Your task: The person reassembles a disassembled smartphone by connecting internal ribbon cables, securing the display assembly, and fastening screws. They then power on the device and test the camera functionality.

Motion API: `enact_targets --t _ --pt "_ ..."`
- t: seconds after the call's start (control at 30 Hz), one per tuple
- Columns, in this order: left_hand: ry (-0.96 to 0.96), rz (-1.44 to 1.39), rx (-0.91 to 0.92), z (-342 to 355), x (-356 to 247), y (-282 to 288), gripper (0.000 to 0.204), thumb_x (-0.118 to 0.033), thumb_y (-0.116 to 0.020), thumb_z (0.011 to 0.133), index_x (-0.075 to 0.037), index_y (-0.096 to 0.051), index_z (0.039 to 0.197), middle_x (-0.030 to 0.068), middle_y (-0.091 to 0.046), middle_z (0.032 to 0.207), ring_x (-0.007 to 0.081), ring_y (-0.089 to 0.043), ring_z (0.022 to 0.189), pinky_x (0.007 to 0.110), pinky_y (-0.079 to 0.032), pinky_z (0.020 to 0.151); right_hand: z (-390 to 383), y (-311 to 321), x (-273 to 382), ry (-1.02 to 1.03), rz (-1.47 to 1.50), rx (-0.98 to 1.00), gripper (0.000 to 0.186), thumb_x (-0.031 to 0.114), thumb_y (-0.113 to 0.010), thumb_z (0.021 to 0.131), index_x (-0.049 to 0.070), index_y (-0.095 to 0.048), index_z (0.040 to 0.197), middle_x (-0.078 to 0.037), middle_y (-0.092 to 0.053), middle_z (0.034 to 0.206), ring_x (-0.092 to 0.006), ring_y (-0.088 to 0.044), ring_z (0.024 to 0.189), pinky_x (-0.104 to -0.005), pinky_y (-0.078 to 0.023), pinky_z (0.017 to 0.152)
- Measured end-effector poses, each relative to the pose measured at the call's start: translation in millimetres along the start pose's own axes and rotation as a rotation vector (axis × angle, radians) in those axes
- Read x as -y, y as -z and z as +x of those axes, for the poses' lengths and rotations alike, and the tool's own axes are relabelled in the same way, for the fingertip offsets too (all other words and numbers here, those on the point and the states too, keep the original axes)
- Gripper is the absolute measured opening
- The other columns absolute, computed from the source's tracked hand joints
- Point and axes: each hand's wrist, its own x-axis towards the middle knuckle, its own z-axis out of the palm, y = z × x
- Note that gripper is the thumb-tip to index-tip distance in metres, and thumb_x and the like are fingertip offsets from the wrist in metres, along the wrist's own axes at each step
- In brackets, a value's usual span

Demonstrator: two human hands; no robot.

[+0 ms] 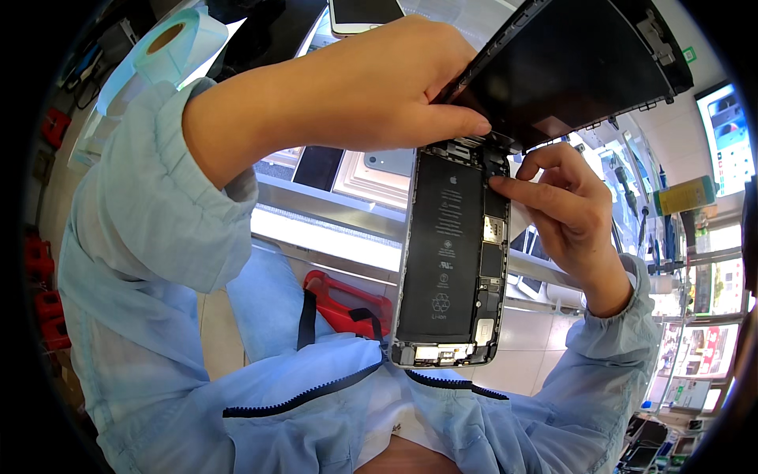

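An opened smartphone body (450,253) is held upright in the middle, with its black battery, metal plates and circuit board showing. Above it, tilted back, stands its black screen assembly (568,71), meeting the body near the top end. My left hand (426,87) is closed on the screen's lower left corner; its thumb lies by the joint and its other fingers are hidden behind. At the body's upper right edge, my right hand (564,201) is closed, one fingertip pressing the inner parts near the board while another finger curls at the edge.
Beyond my hands runs a lit glass display counter (332,221) holding several phones. A label roll (166,39) sits at the far left, and a white phone (363,16) lies at the back. A red plastic stool (347,304) is below. A yellow-green bottle (685,196) stands right.
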Motion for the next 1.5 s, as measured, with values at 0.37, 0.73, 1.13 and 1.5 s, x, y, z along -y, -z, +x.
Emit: enact_targets --t 0.37,0.73,1.13,1.5 --pt "-0.017 0.046 0.012 -2.7 -0.2 0.2 0.022 -0.018 -0.067 0.082 0.003 -0.066 0.089 0.0108 -0.065 0.073 0.0143 -0.059 0.063 0.025 -0.047 0.059 -1.5 -1.5 0.7 -0.025 0.015 -0.019 0.031 -0.014 -0.06 0.067 0.003 -0.07 0.091 -0.007 -0.052 0.085 -0.0099 -0.049 0.06 -0.0224 -0.037 0.049" --pt "0.007 0.029 0.0 -0.2 -5.1 0.9 0.019 -0.015 -0.068 0.082 0.004 -0.066 0.081 0.0088 -0.063 0.065 0.0107 -0.052 0.055 0.024 -0.042 0.05 -2.7 -0.3 4.9 -0.06 0.027 0.011 0.031 -0.014 -0.057 0.068 0.002 -0.069 0.091 -0.007 -0.051 0.089 -0.0101 -0.047 0.059 -0.023 -0.035 0.049" --pt "0.2 -0.106 0.1 0.0 -9.5 3.4 0.024 -0.009 -0.067 0.083 0.004 -0.057 0.1 0.0095 -0.065 0.086 0.0099 -0.059 0.075 0.024 -0.048 0.065 -4.1 -3.6 2.6 -0.039 0.017 -0.067 0.035 -0.017 -0.053 0.068 0.001 -0.069 0.094 -0.007 -0.05 0.09 -0.0087 -0.047 0.058 -0.0232 -0.036 0.049" --pt "0.18 -0.08 0.115 1.5 -6.2 4.5 0.021 -0.01 -0.067 0.083 0.002 -0.059 0.098 0.0085 -0.065 0.083 0.0103 -0.06 0.074 0.024 -0.048 0.064 -4.4 -6.6 -0.7 -0.021 0.012 -0.157 0.036 -0.015 -0.057 0.066 0.006 -0.07 0.091 -0.006 -0.052 0.087 -0.011 -0.044 0.053 -0.0243 -0.037 0.047"
